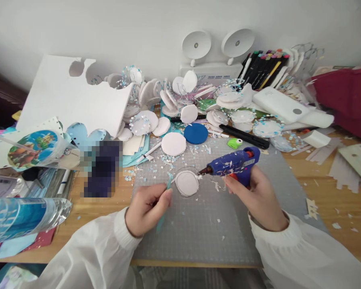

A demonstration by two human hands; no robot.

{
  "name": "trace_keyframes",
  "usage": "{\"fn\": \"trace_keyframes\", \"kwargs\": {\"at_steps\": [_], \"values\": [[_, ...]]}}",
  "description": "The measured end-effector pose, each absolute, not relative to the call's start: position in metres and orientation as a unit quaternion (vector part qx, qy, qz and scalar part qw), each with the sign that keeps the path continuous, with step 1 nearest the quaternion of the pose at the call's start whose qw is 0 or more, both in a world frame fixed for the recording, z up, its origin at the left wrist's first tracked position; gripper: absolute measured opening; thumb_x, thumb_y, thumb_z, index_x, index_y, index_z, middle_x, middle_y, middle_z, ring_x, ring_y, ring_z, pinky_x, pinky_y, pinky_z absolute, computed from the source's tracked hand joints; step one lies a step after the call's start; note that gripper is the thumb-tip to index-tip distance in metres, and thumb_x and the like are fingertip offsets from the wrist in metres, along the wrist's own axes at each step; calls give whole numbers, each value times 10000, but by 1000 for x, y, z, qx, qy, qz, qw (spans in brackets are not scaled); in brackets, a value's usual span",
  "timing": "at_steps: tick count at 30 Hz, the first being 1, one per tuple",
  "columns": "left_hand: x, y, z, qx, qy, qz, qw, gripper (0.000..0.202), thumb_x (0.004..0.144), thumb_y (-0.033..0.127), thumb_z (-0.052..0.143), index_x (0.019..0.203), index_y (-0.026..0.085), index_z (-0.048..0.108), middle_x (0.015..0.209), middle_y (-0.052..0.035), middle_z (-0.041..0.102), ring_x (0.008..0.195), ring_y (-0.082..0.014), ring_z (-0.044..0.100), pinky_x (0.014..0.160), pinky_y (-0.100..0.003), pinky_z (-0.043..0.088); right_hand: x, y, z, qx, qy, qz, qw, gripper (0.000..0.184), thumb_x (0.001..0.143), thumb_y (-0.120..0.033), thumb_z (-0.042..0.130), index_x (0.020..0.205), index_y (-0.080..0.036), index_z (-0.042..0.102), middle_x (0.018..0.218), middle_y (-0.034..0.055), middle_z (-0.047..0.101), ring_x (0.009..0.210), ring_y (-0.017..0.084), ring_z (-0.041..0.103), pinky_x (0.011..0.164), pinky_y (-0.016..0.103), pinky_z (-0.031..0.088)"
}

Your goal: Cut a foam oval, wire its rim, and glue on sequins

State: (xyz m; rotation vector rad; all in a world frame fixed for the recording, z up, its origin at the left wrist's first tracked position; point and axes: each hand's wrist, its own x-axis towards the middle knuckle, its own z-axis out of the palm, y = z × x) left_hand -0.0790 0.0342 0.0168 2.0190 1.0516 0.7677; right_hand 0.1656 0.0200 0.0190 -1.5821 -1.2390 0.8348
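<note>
My right hand [260, 196] grips a blue hot glue gun [236, 163], its nozzle touching the right rim of a white foam disc [187, 183] that lies on the grey cutting mat [204, 228]. My left hand [147, 208] is closed in a pinch on a thin teal tool [165, 200], whose upper tip sits just left of the disc. Both sleeves are white. Bits of white and blue scrap are scattered over the mat around the disc.
Behind the mat lie a larger white disc [173, 143], a blue disc [196, 133], a green clip [235, 143] and a black ruler [243, 136]. Many white discs pile at the back. A cut foam board [69, 96] leans left; a plastic bottle [21, 216] lies near left.
</note>
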Motion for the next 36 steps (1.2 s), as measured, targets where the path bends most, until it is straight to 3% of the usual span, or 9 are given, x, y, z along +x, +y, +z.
{"fn": "trace_keyframes", "kwargs": {"at_steps": [4,6,12,15,18,21,27,36], "values": [[-87,39,16,878,416,216,101,366,882,234,437,520,188,449,402,29,417,384,-100,377,457,-262,232,166,20,17,-639,-502,336,477,197,722,-377,651,731,-232,519,543,-29,529,483,141,487,468,289,412],[-87,40,12,892,423,157,20,346,863,262,465,526,188,487,395,16,456,378,-113,397,464,-276,202,166,19,16,-629,-506,335,485,183,723,-366,652,727,-235,524,540,-29,533,476,145,490,463,294,415],[-83,43,13,879,472,57,-33,397,817,423,550,502,182,554,410,-32,520,398,-144,436,482,-291,159,164,16,18,-616,-506,318,514,180,685,-337,669,704,-233,524,523,-30,551,452,141,491,432,287,406],[-79,40,28,848,507,156,-8,390,790,511,593,592,175,606,468,-24,543,481,-158,492,518,-283,277,162,15,18,-612,-502,310,526,176,686,-328,670,699,-235,521,513,-31,545,450,139,484,421,283,400],[-70,29,48,787,515,312,135,212,822,385,626,840,176,660,641,-9,600,578,-133,508,611,-271,389,161,13,15,-609,-498,308,535,178,692,-328,677,703,-239,523,527,-28,545,448,140,478,419,287,397],[-53,16,62,725,488,404,270,174,814,316,662,941,196,660,763,-13,597,681,-133,509,678,-263,418,161,12,13,-611,-494,303,539,183,690,-335,683,713,-237,530,534,-26,541,449,143,475,420,289,392],[-25,8,62,622,476,470,406,220,771,316,720,965,235,654,824,-10,578,754,-144,499,715,-264,420,160,10,11,-619,-489,281,547,201,666,-341,692,709,-218,539,530,-29,545,438,126,455,406,266,378],[-17,4,59,571,492,501,425,71,806,275,683,858,232,664,766,1,574,720,-134,521,692,-246,437,158,6,11,-606,-505,262,556,140,699,-288,679,740,-237,555,523,-48,520,438,117,435,420,261,380]]}}
